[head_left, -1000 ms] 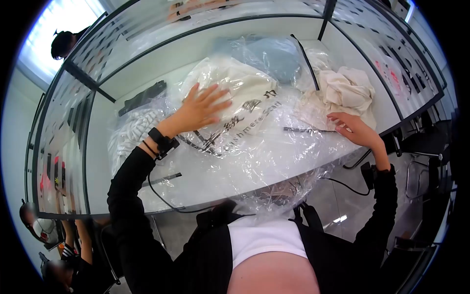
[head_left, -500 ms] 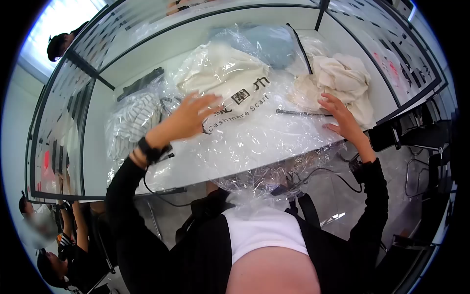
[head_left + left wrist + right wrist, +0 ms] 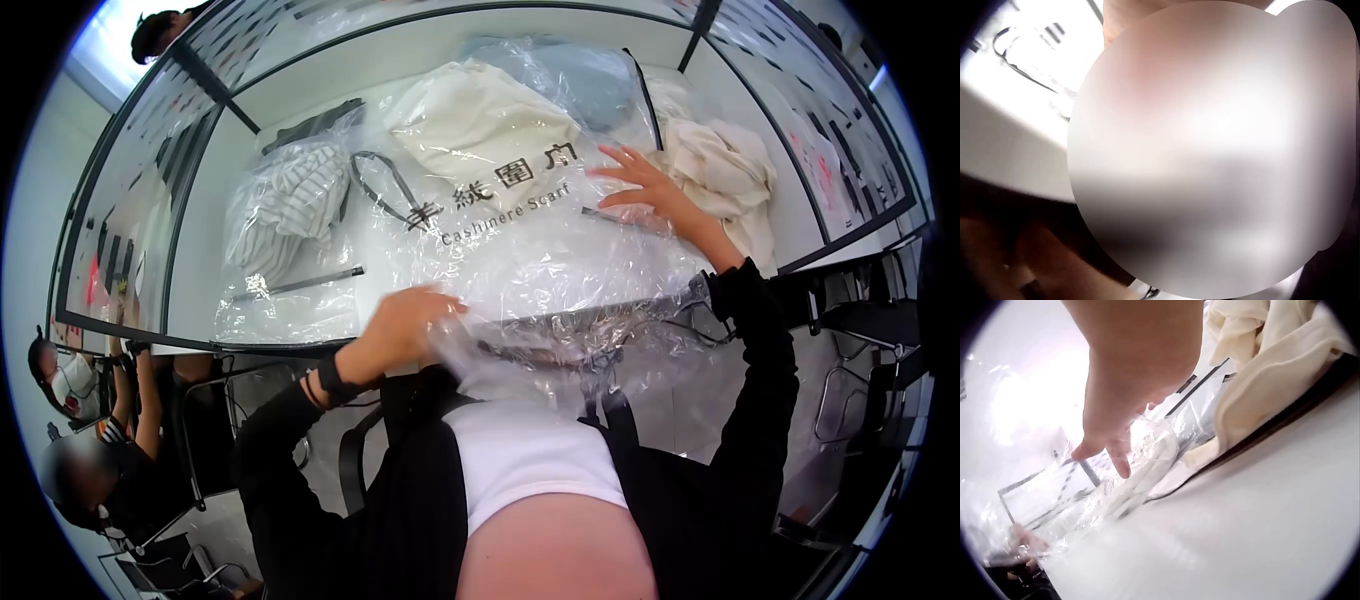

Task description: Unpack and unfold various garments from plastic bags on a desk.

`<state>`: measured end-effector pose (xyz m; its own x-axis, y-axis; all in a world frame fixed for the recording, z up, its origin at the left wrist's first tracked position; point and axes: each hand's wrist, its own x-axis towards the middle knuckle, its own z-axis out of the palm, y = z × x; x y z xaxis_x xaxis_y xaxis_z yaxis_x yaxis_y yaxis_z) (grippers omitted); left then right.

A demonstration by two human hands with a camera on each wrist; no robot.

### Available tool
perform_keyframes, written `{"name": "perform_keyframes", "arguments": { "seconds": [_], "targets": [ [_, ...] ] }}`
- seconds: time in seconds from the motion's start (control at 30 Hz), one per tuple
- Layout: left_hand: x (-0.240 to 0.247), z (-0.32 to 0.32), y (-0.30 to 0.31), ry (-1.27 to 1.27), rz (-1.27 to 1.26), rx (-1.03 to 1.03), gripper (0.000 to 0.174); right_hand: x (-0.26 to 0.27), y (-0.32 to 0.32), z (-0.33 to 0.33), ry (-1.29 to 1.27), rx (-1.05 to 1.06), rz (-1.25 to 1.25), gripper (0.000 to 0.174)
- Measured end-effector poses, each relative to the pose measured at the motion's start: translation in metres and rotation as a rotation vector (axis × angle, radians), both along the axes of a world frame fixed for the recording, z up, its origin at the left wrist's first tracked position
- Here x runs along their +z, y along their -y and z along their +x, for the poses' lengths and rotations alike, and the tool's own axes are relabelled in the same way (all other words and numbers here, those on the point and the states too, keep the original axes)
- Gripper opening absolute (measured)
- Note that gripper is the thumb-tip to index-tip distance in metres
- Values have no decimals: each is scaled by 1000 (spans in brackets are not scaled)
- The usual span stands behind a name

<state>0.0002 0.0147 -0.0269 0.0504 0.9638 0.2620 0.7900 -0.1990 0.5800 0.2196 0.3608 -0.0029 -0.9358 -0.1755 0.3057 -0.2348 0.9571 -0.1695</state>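
A large clear plastic bag (image 3: 540,250) lies across the table, printed "Cashmere Scarf" under dark characters. Folded cream cloth (image 3: 470,115) sits inside or beneath its far part. At the table's front edge, my left hand (image 3: 400,325) has its fingertips at the bag's crumpled near end, which hangs over the edge towards my body. Whether the fingers pinch the film, I cannot tell. My right hand (image 3: 655,195) is over the bag's right side, fingers spread, beside a bunched cream cloth (image 3: 725,175). The left wrist view is mostly blurred.
Bagged striped cloth (image 3: 290,200) lies at the left, with a dark slider strip (image 3: 300,285) on its bag. Blue-grey cloth (image 3: 570,80) in plastic is at the back. Framed panels (image 3: 140,220) wall the table's sides and back. People sit at the far left.
My left hand has come off the bag's printed middle, back to the front edge. The right hand has shifted left and away from me over the bag. The film lies flatter, its lettering plainer.
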Motion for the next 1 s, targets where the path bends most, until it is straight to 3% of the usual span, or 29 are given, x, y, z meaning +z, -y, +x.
{"name": "perform_keyframes", "arguments": {
  "seconds": [0.03,0.07,0.13,0.2,0.3,0.4,0.43,0.53,0.6,0.63,0.73,0.8,0.83,0.93,1.0],
  "targets": [
    [2,-16,-5,393,77,136,8,-3,-5,-4,51,-82,-200,23],
    [5,-33,-10,791,240,235,21,-6,-9,-7,105,-167,-403,18],
    [56,-52,-28,1010,154,566,32,-4,-14,-20,120,-272,-716,20],
    [70,-95,-45,734,140,617,33,13,-16,-46,39,-313,-936,30],
    [69,-147,-76,230,74,772,29,33,-27,-92,56,-432,-1035,42],
    [13,-177,-95,-724,149,825,30,24,-48,-125,233,-665,-587,50],
    [0,-175,-97,-735,38,812,31,13,-56,-132,386,-623,-541,55],
    [-8,-150,-103,-831,-148,857,30,-23,-48,-140,416,-678,-402,60],
    [7,-136,-96,-829,-146,865,27,-16,-40,-137,472,-733,-302,53],
    [26,-124,-97,-779,-311,942,29,-10,-34,-136,500,-757,-249,50],
    [60,-95,-93,-980,219,656,41,8,-5,-126,74,-901,211,43],
    [66,-85,-111,-880,276,374,53,25,14,-133,-230,-691,244,51],
    [65,-80,-123,-866,287,343,53,30,21,-140,-378,-582,259,58],
    [41,-103,-158,-836,190,352,66,19,28,-167,-212,-302,252,65],
    [21,-131,-174,-754,121,382,76,-5,16,-174,-88,-385,249,67]
  ]
}}
